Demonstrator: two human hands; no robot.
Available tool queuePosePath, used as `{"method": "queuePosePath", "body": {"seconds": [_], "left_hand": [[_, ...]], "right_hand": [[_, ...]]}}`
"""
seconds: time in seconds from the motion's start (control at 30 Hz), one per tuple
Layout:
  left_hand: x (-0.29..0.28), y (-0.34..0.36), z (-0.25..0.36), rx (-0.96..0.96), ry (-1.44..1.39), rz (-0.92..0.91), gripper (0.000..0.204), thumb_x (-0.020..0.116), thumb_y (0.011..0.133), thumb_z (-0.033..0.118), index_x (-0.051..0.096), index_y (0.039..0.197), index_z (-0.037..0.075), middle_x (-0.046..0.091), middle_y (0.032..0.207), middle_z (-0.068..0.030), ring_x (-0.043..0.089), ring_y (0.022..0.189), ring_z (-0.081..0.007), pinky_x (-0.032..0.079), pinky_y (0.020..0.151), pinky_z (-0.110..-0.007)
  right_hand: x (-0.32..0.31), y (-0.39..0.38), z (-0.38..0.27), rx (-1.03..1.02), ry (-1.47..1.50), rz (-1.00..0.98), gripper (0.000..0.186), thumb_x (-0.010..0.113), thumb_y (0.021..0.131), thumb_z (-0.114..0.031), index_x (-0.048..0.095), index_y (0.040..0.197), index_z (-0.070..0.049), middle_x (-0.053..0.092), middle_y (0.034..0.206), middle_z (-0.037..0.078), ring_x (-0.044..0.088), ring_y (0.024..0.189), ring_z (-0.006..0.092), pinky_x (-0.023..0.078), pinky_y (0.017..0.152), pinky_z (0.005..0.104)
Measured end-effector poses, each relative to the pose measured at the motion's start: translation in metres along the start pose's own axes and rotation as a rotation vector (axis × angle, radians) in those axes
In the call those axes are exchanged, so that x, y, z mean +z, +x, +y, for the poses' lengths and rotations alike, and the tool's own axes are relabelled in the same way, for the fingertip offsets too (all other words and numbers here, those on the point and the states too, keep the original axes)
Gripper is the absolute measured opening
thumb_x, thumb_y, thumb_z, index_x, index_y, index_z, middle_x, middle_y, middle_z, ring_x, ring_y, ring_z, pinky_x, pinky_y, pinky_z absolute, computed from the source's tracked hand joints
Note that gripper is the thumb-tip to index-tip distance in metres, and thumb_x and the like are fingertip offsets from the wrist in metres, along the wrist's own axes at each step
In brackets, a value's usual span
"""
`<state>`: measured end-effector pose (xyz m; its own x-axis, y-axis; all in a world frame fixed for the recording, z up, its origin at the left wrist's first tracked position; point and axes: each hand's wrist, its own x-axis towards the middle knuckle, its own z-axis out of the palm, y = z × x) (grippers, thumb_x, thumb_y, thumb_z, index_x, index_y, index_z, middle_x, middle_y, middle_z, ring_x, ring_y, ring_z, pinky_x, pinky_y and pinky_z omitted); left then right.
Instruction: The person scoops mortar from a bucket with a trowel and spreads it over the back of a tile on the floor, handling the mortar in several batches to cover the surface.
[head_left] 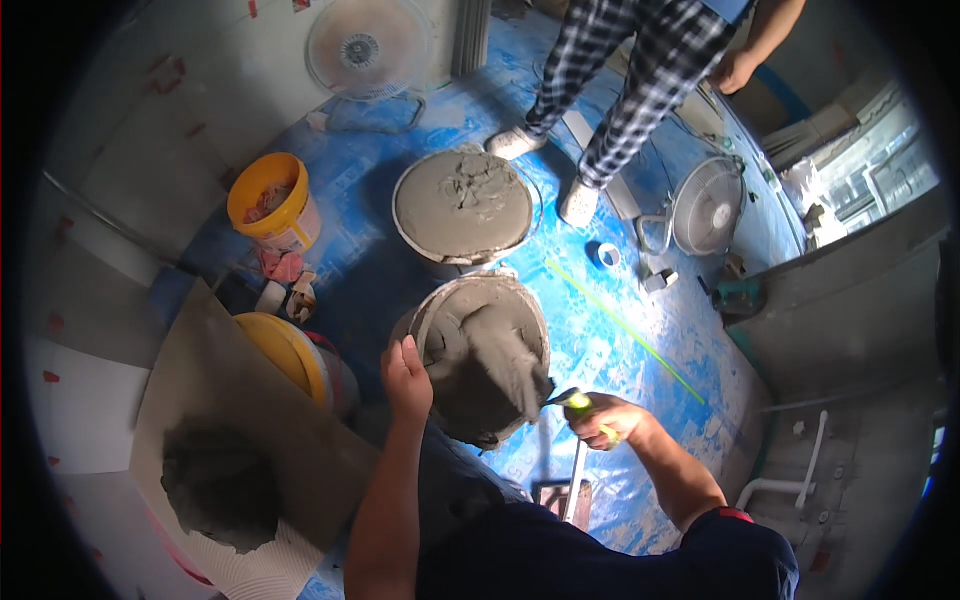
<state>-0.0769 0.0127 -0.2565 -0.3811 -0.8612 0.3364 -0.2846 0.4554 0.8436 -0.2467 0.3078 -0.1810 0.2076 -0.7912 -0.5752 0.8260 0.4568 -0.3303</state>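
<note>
A bucket of wet grey mortar stands in front of me, its mortar heaped and smeared up to the rim. My left hand grips the bucket's left rim, fingers closed over the edge. At its right side, my right hand is wrapped round the yellow-green handle of a trowel. The trowel's blade is mostly hidden against the mortar at the rim. Just beyond stands a second bucket, filled nearly to the top with smoother grey mortar. To my left, a dark mortar pile lies on a grey-brown tile.
A yellow bucket and a yellow-lidded bucket stand left. Another person in checked trousers stands beyond the buckets. Fans sit right and at the back. A tape roll and green line lie on the blue floor covering.
</note>
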Motion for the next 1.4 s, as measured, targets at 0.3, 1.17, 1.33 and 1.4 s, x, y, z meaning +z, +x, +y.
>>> {"method": "queuePosePath", "body": {"seconds": [0.3, 1.17, 1.33, 1.4], "left_hand": [[-0.008, 0.002, 0.007, 0.091, 0.097, -0.063, 0.026, 0.052, 0.096, 0.017, 0.052, 0.075, 0.004, 0.055, 0.075, -0.0199, 0.052, 0.076, -0.0403, 0.042, 0.067, -0.048], [-0.032, 0.040, 0.129, 0.282, 0.058, -0.823, 0.029, 0.056, 0.090, 0.030, 0.059, 0.077, 0.005, 0.063, 0.080, -0.0190, 0.060, 0.079, -0.0410, 0.044, 0.069, -0.051], [-0.016, 0.052, 0.152, 0.464, 0.164, -1.067, 0.028, 0.058, 0.088, 0.026, 0.058, 0.072, 0.003, 0.062, 0.080, -0.0185, 0.060, 0.083, -0.0381, 0.045, 0.071, -0.047], [-0.002, 0.051, 0.156, 0.582, 0.180, -1.068, 0.029, 0.057, 0.087, 0.028, 0.059, 0.072, 0.003, 0.063, 0.081, -0.0161, 0.061, 0.086, -0.0354, 0.044, 0.074, -0.045]], "right_hand": [[0.090, 0.083, -0.130, -0.843, -1.344, 0.788, 0.032, 0.063, 0.084, -0.024, 0.050, 0.101, -0.001, 0.061, 0.074, 0.020, 0.062, 0.069, 0.0326, 0.048, 0.065, 0.0410], [0.060, 0.002, -0.142, -0.302, 0.169, -0.367, 0.014, 0.053, 0.083, -0.015, 0.042, 0.088, -0.008, 0.038, 0.059, -0.004, 0.034, 0.041, 0.0077, 0.033, 0.041, 0.0261], [0.055, -0.030, -0.093, -0.231, 0.158, -0.268, 0.012, 0.053, 0.080, -0.012, 0.043, 0.084, -0.006, 0.035, 0.055, -0.003, 0.028, 0.038, 0.0085, 0.028, 0.036, 0.0267], [0.051, -0.032, -0.090, -0.208, 0.115, -0.272, 0.012, 0.054, 0.081, -0.012, 0.044, 0.085, -0.005, 0.034, 0.054, -0.003, 0.028, 0.039, 0.0084, 0.028, 0.037, 0.0261]]}}
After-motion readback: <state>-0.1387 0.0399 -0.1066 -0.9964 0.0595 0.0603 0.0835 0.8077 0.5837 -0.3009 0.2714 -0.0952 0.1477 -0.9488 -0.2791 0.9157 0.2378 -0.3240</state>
